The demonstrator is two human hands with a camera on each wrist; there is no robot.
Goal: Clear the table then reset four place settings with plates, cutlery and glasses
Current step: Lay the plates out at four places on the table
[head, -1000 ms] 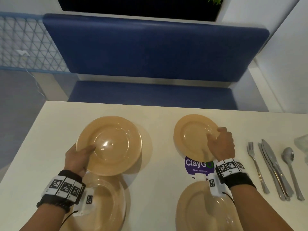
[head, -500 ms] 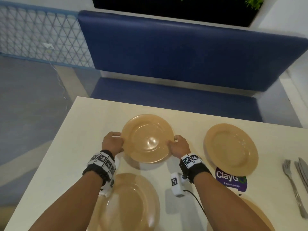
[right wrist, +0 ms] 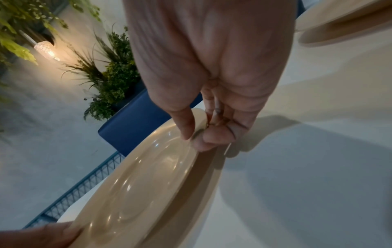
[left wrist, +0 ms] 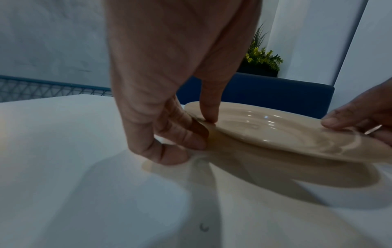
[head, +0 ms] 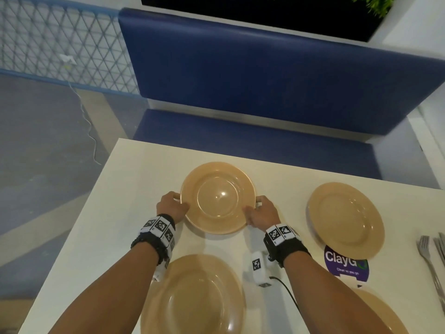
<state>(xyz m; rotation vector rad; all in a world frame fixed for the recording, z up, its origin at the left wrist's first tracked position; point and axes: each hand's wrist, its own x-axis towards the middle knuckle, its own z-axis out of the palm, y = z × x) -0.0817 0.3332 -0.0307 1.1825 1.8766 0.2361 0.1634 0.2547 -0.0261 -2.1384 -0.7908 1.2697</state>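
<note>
A tan plate (head: 218, 197) is held just above the cream table (head: 134, 179) at its far left. My left hand (head: 172, 204) pinches its left rim, thumb on top and fingers curled under, as the left wrist view (left wrist: 203, 124) shows. My right hand (head: 261, 210) pinches the right rim the same way (right wrist: 197, 132). A second tan plate (head: 345, 219) lies to the right. Two more plates sit near me, one at the left (head: 192, 297) and one at the right (head: 385, 314). A fork (head: 431, 263) and more cutlery lie at the right edge.
A purple sticker (head: 345, 267) is on the table between the right plates. A blue bench (head: 240, 97) runs along the table's far side. The floor drops away left of the table. Plants stand behind the bench (right wrist: 114, 75).
My right hand left the right plate and came over to the far left plate. Both hands now hold that plate by opposite rims, slightly further from me.
</note>
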